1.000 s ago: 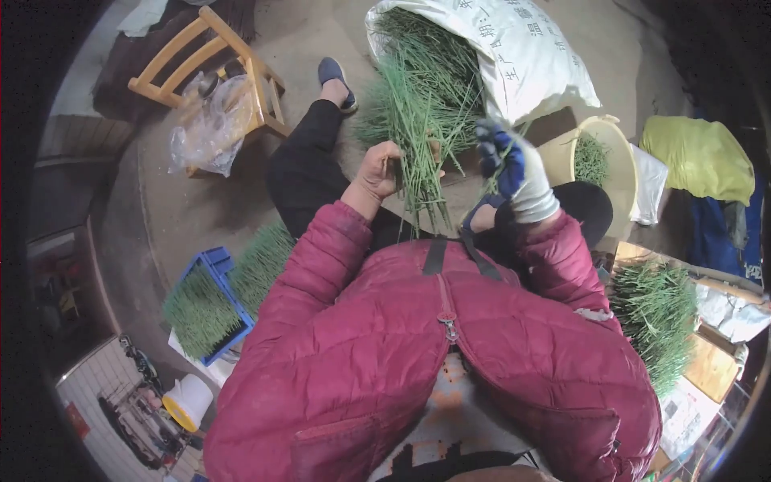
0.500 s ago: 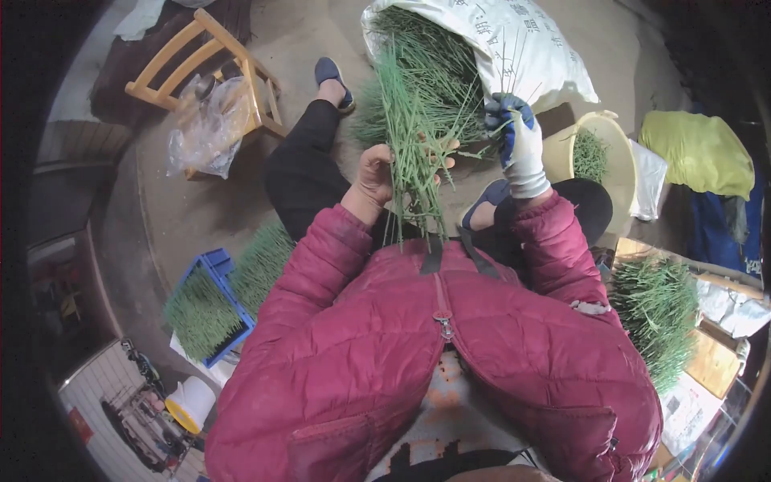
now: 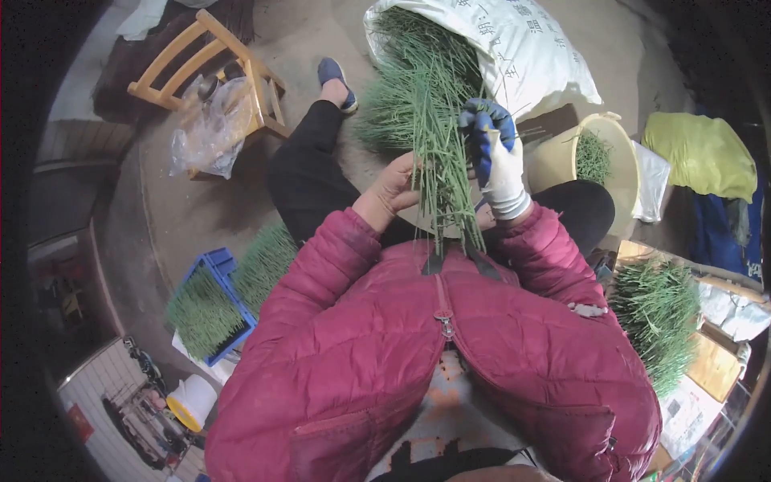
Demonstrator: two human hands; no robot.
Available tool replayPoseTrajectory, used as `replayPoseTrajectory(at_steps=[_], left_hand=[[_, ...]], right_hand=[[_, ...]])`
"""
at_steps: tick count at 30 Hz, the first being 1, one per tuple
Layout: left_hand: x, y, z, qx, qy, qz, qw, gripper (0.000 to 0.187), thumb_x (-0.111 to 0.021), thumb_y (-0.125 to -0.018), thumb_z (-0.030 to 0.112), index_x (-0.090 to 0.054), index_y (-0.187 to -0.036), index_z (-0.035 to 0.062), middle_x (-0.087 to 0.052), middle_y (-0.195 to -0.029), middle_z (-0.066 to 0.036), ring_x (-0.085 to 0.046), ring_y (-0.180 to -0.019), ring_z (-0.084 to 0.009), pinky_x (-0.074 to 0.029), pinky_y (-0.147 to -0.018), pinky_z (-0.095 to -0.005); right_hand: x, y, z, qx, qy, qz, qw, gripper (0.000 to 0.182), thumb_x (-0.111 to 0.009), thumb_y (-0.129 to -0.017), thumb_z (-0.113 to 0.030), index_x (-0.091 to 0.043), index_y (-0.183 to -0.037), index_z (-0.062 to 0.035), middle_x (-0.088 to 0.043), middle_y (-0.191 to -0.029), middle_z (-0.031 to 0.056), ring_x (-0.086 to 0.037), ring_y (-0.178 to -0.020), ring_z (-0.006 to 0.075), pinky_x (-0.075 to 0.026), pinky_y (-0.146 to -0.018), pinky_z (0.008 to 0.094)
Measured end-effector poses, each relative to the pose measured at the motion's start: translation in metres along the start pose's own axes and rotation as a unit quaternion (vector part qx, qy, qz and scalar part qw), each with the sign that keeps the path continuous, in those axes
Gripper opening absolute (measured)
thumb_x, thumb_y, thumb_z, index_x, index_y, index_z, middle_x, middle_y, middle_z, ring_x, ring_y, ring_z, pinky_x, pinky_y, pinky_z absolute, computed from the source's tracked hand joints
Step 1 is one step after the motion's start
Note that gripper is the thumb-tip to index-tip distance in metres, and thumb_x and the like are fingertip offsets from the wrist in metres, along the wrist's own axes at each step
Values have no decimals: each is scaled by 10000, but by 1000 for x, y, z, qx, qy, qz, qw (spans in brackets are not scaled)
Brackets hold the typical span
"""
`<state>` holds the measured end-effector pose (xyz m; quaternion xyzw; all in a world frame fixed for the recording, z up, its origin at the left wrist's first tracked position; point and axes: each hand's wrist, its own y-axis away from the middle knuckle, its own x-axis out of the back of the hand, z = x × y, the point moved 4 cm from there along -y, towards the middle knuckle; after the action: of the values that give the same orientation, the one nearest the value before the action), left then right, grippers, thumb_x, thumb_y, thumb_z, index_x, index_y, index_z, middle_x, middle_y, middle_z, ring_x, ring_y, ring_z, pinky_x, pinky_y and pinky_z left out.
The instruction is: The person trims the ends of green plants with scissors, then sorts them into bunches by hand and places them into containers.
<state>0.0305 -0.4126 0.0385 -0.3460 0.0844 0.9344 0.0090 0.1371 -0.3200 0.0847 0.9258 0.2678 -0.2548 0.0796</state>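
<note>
A loose bunch of long green stems (image 3: pixel 442 161) hangs in front of my jacket. My bare left hand (image 3: pixel 395 186) is wrapped round its left side, with part of the fingers hidden behind the stems. On the bunch's right side is my right hand (image 3: pixel 494 149), in a white glove with blue fingers. Its fingers are bent close beside the stems; whether they hold any is hidden. Just beyond the hands, a heap of similar stems (image 3: pixel 393 104) spills from the mouth of a white printed sack (image 3: pixel 538 56).
A cream bucket (image 3: pixel 554 157) with stems lies tilted at the right, near a yellow-green sack (image 3: pixel 699 153). More stems stand in a blue crate (image 3: pixel 231 297) at the left and in a pile (image 3: pixel 654 313) at the right. A wooden chair (image 3: pixel 205 48) holds plastic bags.
The bunch and my left hand have shifted to the right. My gloved right hand has come left and down to the bunch, and the few stems that stood up from it no longer show clearly.
</note>
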Motion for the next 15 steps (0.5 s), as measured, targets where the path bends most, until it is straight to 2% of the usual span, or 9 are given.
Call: replayPoseTrajectory(at_steps=[3, 4, 6, 7, 8, 9, 12, 14, 15], left_hand=[[13, -15, -17, 35, 135, -2, 990, 236, -691, -760, 121, -537, -901, 11, -584, -826, -45, -617, -729, -129, -533, -660, -270], [14, -17, -14, 27, 98, 51, 993, 132, -595, -735, 57, -481, -802, 70, -500, -734, 1, -527, -630, -91, -438, -568, -231], [15, -20, -10, 15, 42, 130, 991, 211, -450, -698, -40, -397, -653, 159, -373, -595, 70, -391, -480, -33, -296, -430, -174], [16, -23, -10, 18, 27, 151, 988, 142, -416, -642, -50, -445, -662, 87, -426, -604, 28, -451, -493, -86, -364, -439, -203], [18, -25, -10, 21, 11, 173, 985, 159, -382, -585, -61, -493, -671, 15, -478, -613, -14, -510, -507, -139, -433, -449, -233], [20, -23, -9, 23, 5, 185, 982, 198, -365, -557, -66, -517, -675, -21, -505, -618, -35, -539, -513, -166, -467, -454, -247], [29, -12, -1, 104, -18, 210, 972, 101, -435, -618, -34, -446, -648, 62, -375, -564, 16, -395, -439, -95, -312, -379, -224], [28, -9, 6, 122, -25, 267, 956, 233, -402, -579, -51, -281, -679, 121, -251, -581, 12, -273, -442, -95, -236, -387, -266], [31, -10, 6, 125, -26, 280, 952, 272, -394, -569, -56, -240, -686, 136, -220, -585, 11, -243, -443, -96, -217, -389, -276]], right_hand=[[6, -9, -7, 89, -55, -55, 993, 304, -316, -946, -104, -427, -1183, 50, -545, -947, 149, -579, -913, 200, -506, -740, 206], [8, -10, -8, 41, -96, -10, 994, 291, -368, -944, -126, -447, -1167, 43, -556, -930, 166, -595, -879, 190, -503, -659, 175], [16, -11, -14, -30, -157, 57, 986, 279, -445, -942, -159, -477, -1144, 31, -572, -904, 192, -620, -829, 175, -498, -539, 130], [24, -12, -32, 67, 119, 47, 990, 294, -472, -876, -177, -515, -1110, -3, -599, -895, 126, -623, -830, 192, -499, -644, 215], [28, -13, -46, 158, 384, 33, 909, 314, -499, -809, -195, -553, -1075, -38, -625, -886, 61, -626, -832, 209, -501, -749, 301], [42, -19, -55, 198, 506, 24, 839, 324, -512, -776, -204, -572, -1058, -56, -638, -882, 28, -628, -833, 217, -502, -801, 344], [122, -43, -90, 211, 197, 297, 910, 259, -342, -890, -67, -556, -1029, -25, -606, -972, 105, -593, -952, 222, -454, -915, 283], [83, -32, -124, 168, -1, 231, 958, 245, -437, -934, -216, -519, -1062, -23, -309, -675, -33, -312, -576, 85, -292, -556, 185], [71, -27, -132, 158, -49, 211, 964, 267, -462, -945, -254, -510, -1070, -23, -235, -600, -68, -242, -482, 51, -251, -466, 160]])
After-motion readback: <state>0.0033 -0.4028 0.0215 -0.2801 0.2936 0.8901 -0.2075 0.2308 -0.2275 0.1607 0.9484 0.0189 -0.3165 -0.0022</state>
